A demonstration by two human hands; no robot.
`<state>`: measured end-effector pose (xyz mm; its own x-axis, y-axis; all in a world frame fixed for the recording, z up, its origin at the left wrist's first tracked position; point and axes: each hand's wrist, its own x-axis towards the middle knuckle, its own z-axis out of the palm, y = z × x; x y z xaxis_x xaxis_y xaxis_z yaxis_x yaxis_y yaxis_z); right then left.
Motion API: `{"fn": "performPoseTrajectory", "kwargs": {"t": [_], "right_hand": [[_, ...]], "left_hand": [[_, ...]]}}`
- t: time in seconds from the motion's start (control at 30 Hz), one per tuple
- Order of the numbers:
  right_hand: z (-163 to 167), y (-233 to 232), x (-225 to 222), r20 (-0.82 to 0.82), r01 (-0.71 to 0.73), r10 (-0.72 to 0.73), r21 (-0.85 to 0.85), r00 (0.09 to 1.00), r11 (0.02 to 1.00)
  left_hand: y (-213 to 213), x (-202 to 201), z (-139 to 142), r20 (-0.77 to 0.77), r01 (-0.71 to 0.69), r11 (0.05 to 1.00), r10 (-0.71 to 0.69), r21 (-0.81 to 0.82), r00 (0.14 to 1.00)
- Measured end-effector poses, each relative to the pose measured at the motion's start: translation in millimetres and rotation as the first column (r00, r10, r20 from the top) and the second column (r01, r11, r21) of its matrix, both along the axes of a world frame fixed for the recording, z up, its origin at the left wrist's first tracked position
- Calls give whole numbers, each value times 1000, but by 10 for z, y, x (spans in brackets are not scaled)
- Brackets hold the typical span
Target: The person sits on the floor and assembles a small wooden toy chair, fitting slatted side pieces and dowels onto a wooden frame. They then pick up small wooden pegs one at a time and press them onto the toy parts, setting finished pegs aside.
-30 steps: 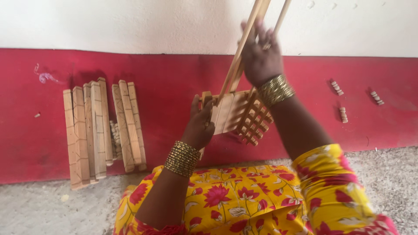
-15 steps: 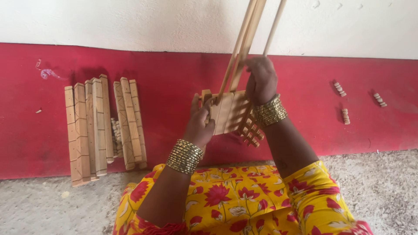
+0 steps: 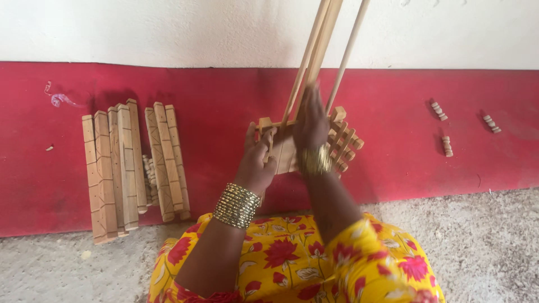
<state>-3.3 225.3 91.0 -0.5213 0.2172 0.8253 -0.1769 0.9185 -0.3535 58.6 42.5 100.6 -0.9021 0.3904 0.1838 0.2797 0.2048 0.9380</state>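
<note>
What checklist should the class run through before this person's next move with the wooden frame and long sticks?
1. Left hand steadies the wooden frame: ok.
2. Right hand is on the long sticks: ok, though blurred.
3. Sticks seated in the frame's slots: cannot tell, the hands cover the joint.
4. All sticks gathered together: not ok, one stands apart to the right.
5. Spare carved slats lie against the red wall band, away from the hands: ok.
6. Small wooden pegs within easy reach: cannot tell.

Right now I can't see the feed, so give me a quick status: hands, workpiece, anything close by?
Left hand steadies wooden lattice piece. Right hand, blurred, on long sticks. Grooved wooden bars lean on the red wall band.
</note>
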Motion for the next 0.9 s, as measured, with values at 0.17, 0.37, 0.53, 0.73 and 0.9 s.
{"fn": "performPoseTrajectory", "kwargs": {"t": [0.17,0.37,0.53,0.73,0.9], "right_hand": [[-631,-149,512,141,142,-169,181,976,973],[-498,70,547,276,-123,40,290,960,949],[-541,208,642,279,22,-91,242,956,970],[-919,-64,577,303,-37,-94,401,948,915],[-1011,70,378,97,-86,56,339,994,937]], "left_hand": [[64,-6,-93,117,-42,991,57,-128,992],[52,-9,-15,24,-60,997,61,-53,998],[101,30,-2,84,-39,989,52,-142,995],[74,54,25,54,-72,996,74,-50,996],[138,117,100,136,-90,996,92,-20,986]]}}
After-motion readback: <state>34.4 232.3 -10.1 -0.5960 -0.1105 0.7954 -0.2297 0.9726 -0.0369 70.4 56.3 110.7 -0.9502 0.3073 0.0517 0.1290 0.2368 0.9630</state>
